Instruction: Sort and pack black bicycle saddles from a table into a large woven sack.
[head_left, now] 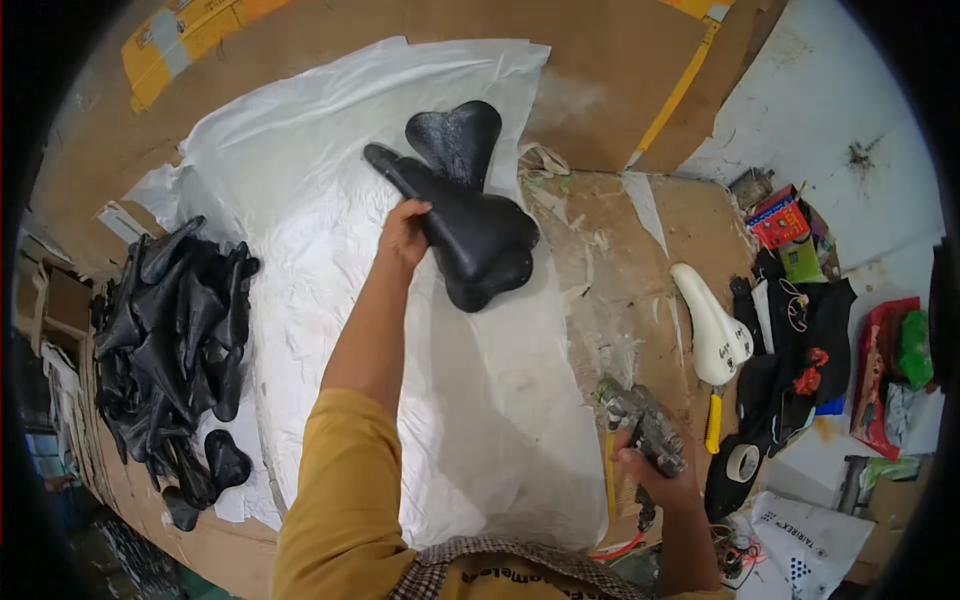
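Note:
A glossy black bicycle saddle (475,230) is gripped at its left side by my left hand (406,234), over the white sheet (500,420). Its narrow nose points to the upper left and its wide end to the lower right. Partly behind it lies another black saddle (455,135), its far end showing. Lower right, my right hand (655,480) is wrapped round a grimy metal spray gun (645,425) with a green-tinged front end. A red hose (622,548) shows below that hand.
At the left lies a heap of black saddles (165,340). To the right are a white saddle (712,335), a yellow-handled cutter (714,420), a tape roll (743,463) and dark cloth (825,310). Cardboard (400,25) stands along the far side.

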A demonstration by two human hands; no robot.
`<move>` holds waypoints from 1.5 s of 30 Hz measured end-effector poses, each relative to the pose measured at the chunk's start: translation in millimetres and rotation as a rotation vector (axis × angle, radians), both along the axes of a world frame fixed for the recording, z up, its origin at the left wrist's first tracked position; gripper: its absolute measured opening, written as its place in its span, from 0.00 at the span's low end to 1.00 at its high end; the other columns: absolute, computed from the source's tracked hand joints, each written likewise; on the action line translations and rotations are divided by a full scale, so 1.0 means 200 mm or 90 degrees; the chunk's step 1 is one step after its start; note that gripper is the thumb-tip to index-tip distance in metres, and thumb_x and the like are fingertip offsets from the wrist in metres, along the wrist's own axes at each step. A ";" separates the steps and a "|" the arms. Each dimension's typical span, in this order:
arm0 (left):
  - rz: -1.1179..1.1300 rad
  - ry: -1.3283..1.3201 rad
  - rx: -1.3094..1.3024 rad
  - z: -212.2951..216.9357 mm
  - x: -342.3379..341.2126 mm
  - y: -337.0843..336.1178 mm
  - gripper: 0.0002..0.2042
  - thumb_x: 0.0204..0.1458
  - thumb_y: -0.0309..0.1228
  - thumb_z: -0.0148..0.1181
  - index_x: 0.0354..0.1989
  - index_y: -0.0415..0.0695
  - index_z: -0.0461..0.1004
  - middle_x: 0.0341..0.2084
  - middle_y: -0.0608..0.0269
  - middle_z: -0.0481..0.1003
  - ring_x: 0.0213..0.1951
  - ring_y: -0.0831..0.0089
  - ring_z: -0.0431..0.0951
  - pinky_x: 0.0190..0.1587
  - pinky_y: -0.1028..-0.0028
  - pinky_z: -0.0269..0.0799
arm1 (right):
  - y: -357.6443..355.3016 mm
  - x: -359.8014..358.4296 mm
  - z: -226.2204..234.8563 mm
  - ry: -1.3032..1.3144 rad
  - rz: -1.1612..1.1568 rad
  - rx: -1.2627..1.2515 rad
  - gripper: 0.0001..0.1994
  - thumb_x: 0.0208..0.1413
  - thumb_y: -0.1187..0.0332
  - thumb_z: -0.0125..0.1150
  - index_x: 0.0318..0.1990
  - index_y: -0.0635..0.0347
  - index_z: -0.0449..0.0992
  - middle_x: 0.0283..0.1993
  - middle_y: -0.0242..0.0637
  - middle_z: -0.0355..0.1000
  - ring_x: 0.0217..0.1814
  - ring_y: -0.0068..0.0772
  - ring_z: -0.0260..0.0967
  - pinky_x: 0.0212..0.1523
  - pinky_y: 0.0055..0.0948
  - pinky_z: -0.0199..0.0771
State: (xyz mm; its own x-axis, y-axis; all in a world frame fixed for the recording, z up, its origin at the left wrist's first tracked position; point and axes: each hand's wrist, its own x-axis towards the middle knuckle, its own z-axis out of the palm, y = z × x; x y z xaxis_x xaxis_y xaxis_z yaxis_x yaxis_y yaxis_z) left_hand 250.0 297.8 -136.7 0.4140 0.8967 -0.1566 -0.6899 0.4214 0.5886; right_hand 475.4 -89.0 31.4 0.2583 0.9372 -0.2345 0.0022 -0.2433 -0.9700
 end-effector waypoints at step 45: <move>0.842 0.353 -0.883 -0.37 -1.11 -4.77 0.08 0.42 0.26 0.55 0.33 0.42 0.70 0.24 0.63 0.72 0.17 0.70 0.73 0.16 0.75 0.65 | 0.10 -0.50 -0.84 -0.651 0.606 0.142 0.25 0.46 0.67 0.59 0.53 0.66 0.65 0.46 0.47 0.68 0.42 0.39 0.66 0.44 0.34 0.67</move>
